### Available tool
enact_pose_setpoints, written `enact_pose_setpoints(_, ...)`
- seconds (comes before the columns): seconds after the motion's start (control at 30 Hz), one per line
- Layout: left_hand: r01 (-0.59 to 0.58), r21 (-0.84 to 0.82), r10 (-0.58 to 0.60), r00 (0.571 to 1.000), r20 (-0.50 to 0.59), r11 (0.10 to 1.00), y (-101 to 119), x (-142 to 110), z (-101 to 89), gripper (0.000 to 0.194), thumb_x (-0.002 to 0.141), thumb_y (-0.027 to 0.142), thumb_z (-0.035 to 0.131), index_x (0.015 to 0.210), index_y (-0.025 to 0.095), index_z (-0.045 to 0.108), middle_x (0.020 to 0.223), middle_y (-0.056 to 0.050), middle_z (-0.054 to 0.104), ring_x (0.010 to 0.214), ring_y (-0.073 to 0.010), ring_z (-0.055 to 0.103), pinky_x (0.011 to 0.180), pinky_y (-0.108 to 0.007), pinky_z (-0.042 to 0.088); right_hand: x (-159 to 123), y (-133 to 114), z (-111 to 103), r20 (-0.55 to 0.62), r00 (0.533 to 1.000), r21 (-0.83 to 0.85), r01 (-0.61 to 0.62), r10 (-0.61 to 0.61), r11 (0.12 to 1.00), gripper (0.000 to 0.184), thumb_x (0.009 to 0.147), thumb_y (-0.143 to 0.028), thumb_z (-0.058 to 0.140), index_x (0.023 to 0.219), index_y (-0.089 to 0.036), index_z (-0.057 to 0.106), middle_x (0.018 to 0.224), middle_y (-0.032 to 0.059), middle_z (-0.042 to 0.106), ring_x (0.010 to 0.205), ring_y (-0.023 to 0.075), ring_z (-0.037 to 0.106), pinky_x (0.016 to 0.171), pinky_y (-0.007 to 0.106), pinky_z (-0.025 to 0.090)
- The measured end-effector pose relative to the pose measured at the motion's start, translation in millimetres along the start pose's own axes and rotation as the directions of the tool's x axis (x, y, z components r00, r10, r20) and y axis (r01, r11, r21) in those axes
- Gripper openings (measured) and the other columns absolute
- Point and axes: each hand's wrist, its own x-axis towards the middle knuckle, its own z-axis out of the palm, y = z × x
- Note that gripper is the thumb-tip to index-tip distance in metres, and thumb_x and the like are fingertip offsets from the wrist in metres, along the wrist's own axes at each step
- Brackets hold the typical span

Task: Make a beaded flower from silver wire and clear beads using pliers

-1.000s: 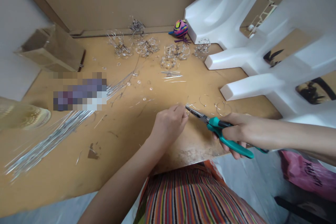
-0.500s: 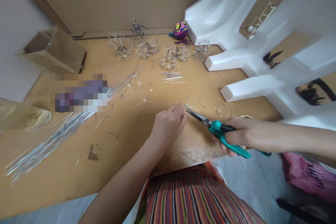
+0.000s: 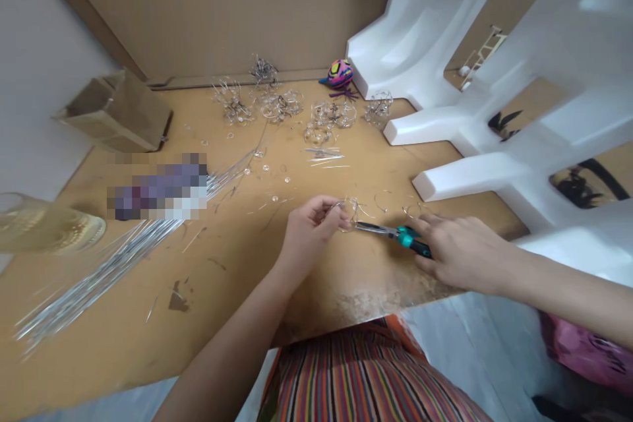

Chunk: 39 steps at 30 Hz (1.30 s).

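Observation:
My left hand [image 3: 312,227] pinches a thin looped wire piece [image 3: 353,206] over the front middle of the table. From the right, my right hand [image 3: 462,252] grips long-nose pliers [image 3: 406,237] with green and black handles. Their jaws point left and reach the lower edge of the wire piece; whether they touch it I cannot tell. The handle ends are hidden under my palm. Loose wire rings [image 3: 413,211] lie just behind my right fingers.
Bundled straight wires [image 3: 106,277] lie at left, near a glass of pale liquid [image 3: 54,224] and an open paper bag [image 3: 119,115]. Wire shapes [image 3: 281,105] and a colourful ball [image 3: 339,74] sit at the back. White moulded legs [image 3: 455,175] jut in from the right.
The wire piece has been turned and shows more of its loops. My right hand has rolled palm down over the pliers, whose jaws have dropped slightly towards me. The view has shifted slightly.

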Motion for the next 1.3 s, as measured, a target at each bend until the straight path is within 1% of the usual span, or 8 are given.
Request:
enact_pose_setpoints(0.1,0.117,-0.211,-0.119,0.993,0.005,0.97,2,4,-2.3,0.01,0.076,0.025,0.056,0.08,0.016,0.055,0.075,-0.003,0.069,0.063,-0.0143,0.067,0.069,-0.03,0.052,15,-5,6,-0.101,0.995,-0.111,0.006,-0.017,0.994,0.037,0.078,-0.039,0.045,0.104,-0.015,0.055,0.094,0.013,0.06,0.085,0.0263,0.056,0.068,0.034,0.039)
enact_pose_setpoints(0.2,0.176,-0.339,-0.177,0.984,0.029,0.924,2,7,-4.7,0.01,0.075,0.024,0.058,0.08,0.015,0.057,0.075,-0.003,0.069,0.066,-0.0138,0.067,0.069,-0.027,0.051,31,-11,12,-0.183,0.982,-0.153,0.011,-0.04,0.988,0.037,0.082,-0.04,0.041,0.104,-0.013,0.054,0.092,0.0138,0.059,0.085,0.026,0.054,0.069,0.033,0.037)
enact_pose_setpoints(0.33,0.191,-0.426,-0.18,0.981,0.066,0.884,0,9,-6.9,0.014,0.077,0.026,0.058,0.082,0.014,0.061,0.077,-0.004,0.069,0.069,-0.0137,0.067,0.071,-0.026,0.048,50,-17,27,-0.315,0.947,-0.178,0.013,-0.069,0.984,0.04,0.086,-0.042,0.036,0.108,-0.013,0.052,0.097,0.0145,0.057,0.09,0.0267,0.05,0.074,0.035,0.034)
enact_pose_setpoints(0.47,0.175,-0.479,-0.193,0.981,0.012,0.86,-4,12,-7.6,0.016,0.076,0.029,0.06,0.083,0.014,0.061,0.079,-0.004,0.069,0.072,-0.0136,0.067,0.072,-0.024,0.047,64,-17,42,-0.391,0.918,-0.17,-0.012,-0.056,0.985,0.043,0.087,-0.046,0.035,0.111,-0.014,0.051,0.098,0.0142,0.057,0.091,0.0266,0.048,0.076,0.035,0.033)
enact_pose_setpoints(0.6,0.138,-0.501,-0.184,0.982,-0.043,0.855,-7,15,-9.0,0.019,0.077,0.031,0.059,0.084,0.014,0.062,0.081,-0.005,0.069,0.074,-0.0148,0.067,0.074,-0.026,0.048,67,-15,47,-0.423,0.903,-0.181,-0.002,-0.076,0.984,0.044,0.087,-0.047,0.034,0.112,-0.015,0.051,0.098,0.0139,0.056,0.091,0.027,0.047,0.076,0.035,0.032)
enact_pose_setpoints(1.03,0.092,-0.492,-0.133,0.99,-0.048,0.866,-10,14,-5.5,0.02,0.079,0.031,0.055,0.085,0.013,0.061,0.082,-0.007,0.07,0.074,-0.0169,0.068,0.079,-0.031,0.048,65,-11,52,-0.445,0.889,-0.176,0.028,-0.105,0.984,0.045,0.087,-0.047,0.037,0.114,-0.013,0.051,0.101,0.0145,0.055,0.096,0.0277,0.046,0.079,0.037,0.031)
enact_pose_setpoints(1.23,0.045,-0.45,-0.155,0.965,-0.212,0.892,-22,21,-10.2,0.018,0.082,0.028,0.051,0.089,0.014,0.058,0.082,-0.006,0.069,0.075,-0.0163,0.067,0.081,-0.034,0.049,62,-8,54,-0.435,0.894,-0.159,0.043,-0.109,0.986,0.044,0.087,-0.047,0.036,0.111,-0.014,0.052,0.1,0.014,0.055,0.092,0.0268,0.047,0.078,0.036,0.032)
enact_pose_setpoints(1.3,-0.004,-0.428,-0.117,0.96,-0.255,0.904,-23,22,-11.3,0.019,0.083,0.029,0.049,0.09,0.014,0.057,0.085,-0.007,0.068,0.078,-0.0162,0.067,0.083,-0.035,0.049,63,-7,54,-0.439,0.894,-0.146,0.028,-0.09,0.989,0.045,0.088,-0.048,0.034,0.111,-0.014,0.053,0.099,0.0143,0.055,0.092,0.0269,0.047,0.079,0.037,0.032)
